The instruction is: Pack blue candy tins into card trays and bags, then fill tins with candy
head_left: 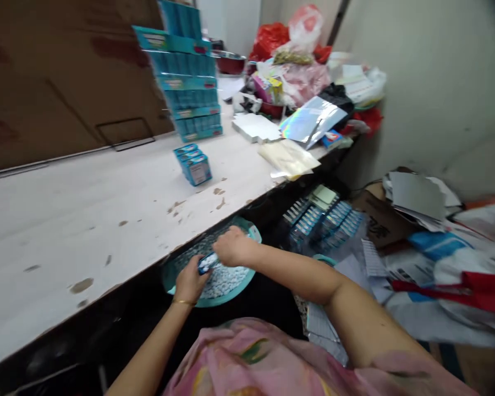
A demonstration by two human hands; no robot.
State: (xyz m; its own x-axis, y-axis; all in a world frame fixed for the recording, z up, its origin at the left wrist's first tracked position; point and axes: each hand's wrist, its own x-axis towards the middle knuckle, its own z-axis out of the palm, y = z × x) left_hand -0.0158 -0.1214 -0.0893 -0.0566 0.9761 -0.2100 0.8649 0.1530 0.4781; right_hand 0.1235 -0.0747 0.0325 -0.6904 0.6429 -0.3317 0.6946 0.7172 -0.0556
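Observation:
Over a teal basin (226, 300) full of small white pieces, my left hand (190, 280) grips a small blue box (206, 263) whose opening shows white pieces. Just right of the box is my right hand (233, 246), its fingers bent together at the box's upper end; whether they hold anything is hidden. The basin sits low, partly under the table edge. On the white table (119, 203) stands a short row of blue boxes (193, 164), in front of a tall stack of teal display trays (193, 82).
White cartons (256, 127), a shiny sheet (313, 120) and plastic bags (305, 33) crowd the table's far right. Below, to the right, are packed blue boxes (324, 223), papers and a red strap (478, 291). A large brown carton (66, 71) stands behind the table's left part.

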